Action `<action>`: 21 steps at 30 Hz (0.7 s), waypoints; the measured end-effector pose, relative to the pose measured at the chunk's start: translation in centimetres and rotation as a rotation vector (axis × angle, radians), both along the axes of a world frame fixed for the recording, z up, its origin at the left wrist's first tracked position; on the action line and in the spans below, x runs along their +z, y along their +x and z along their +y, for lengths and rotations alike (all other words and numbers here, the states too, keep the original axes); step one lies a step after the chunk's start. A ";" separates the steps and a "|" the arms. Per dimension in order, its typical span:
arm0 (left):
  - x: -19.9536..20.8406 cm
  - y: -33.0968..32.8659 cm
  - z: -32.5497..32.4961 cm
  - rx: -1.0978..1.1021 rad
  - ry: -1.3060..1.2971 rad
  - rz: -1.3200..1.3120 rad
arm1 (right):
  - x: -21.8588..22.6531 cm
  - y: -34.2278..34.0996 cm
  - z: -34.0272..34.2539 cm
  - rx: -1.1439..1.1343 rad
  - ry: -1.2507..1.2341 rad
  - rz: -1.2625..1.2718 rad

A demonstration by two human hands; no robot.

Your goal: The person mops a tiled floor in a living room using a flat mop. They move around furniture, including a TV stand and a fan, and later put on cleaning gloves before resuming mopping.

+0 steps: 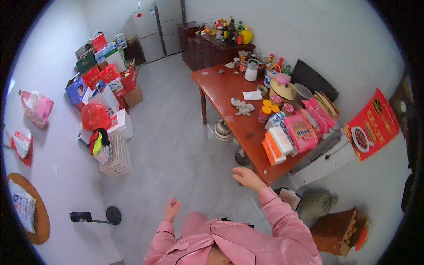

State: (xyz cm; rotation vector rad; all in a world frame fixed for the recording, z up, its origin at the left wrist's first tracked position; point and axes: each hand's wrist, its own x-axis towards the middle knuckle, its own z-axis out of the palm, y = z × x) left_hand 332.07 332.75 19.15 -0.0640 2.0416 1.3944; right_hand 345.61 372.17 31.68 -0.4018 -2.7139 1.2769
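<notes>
My left hand [171, 209] hangs over the grey floor with its fingers loosely apart, holding nothing. My right hand [249, 178] is beside the near corner of the reddish-brown wooden table [219, 93]; its fingers are loosely bent and apart, with nothing in them. I cannot tell whether it touches the table edge. Closest to it on the tabletop stand orange-and-white boxes [277, 145]. Behind them are pink packages [301, 132] and yellow-lidded jars [265, 115]. A pair of whitish gloves [242, 107] lies farther along the table, near a white paper [252, 95].
Stacked boxes and bags [106, 75] line the left wall, with a white plastic basket [115, 155] at their near end. A dark cabinet [194, 51] with bottles and grey refrigerators [148, 37] stand at the back. Right of me on the floor is a brown carton [332, 227].
</notes>
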 end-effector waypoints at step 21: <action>6.5 -40.6 49.5 -0.791 0.070 0.326 | -8.4 -26.2 29.1 -0.729 -0.047 0.020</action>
